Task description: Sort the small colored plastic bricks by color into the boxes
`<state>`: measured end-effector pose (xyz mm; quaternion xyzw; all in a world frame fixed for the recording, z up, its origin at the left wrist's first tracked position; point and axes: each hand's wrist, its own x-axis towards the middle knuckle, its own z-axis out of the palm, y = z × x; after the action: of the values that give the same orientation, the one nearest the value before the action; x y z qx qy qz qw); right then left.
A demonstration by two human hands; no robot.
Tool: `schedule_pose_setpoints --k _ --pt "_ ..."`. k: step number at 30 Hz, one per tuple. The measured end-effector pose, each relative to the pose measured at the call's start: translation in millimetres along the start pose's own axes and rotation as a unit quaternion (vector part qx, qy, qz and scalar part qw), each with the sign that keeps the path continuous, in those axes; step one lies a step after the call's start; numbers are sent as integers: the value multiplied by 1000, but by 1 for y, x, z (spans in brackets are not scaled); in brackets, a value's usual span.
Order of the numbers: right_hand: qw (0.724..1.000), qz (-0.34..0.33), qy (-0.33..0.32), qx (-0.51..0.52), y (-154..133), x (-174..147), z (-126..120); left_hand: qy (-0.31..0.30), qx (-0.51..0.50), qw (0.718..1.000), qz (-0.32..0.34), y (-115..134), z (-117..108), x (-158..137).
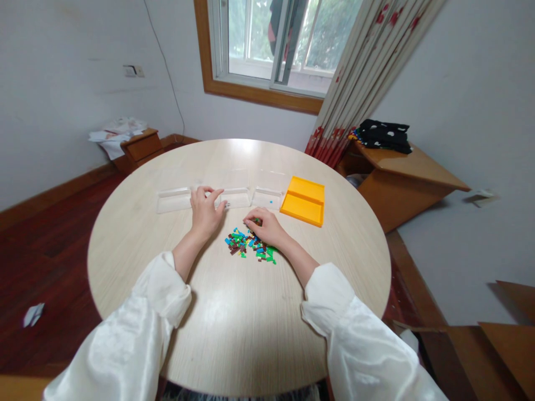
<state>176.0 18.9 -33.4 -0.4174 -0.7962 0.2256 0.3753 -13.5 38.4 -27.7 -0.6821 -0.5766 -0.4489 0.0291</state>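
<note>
A loose pile of small plastic building bricks [238, 242], in blue, green, brown and yellow, lies on the round table. My right hand [267, 227] is over the pile's far edge, thumb and fingertips pinched together; whatever they may hold is too small to make out. Farther left, my left hand [204, 211] reaches to the clear plastic boxes with thumb and forefinger apart, and it seems to hold nothing. It partly hides the gap between the left clear box [172, 201] and the middle clear box [237, 199]. A tiny blue brick [271, 202] sits in the right clear box [261, 200].
An open orange-yellow plastic case [307, 210] lies at the right end of the row of boxes. The pale round table [234, 323] has a curved edge. Wooden furniture [401, 172] with dark cloth on it stands off the right side, below a curtain [355, 72].
</note>
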Motion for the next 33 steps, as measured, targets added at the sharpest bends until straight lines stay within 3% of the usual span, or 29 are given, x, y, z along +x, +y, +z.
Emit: schedule_pose_setpoints --k 13,33 --pt "989 -88 -101 -64 -7 -7 -5 -15 -9 1000 -12 0 2 0" --pt "997 -53 -32 -50 3 -4 3 -17 -19 1000 -15 2 2 -1"
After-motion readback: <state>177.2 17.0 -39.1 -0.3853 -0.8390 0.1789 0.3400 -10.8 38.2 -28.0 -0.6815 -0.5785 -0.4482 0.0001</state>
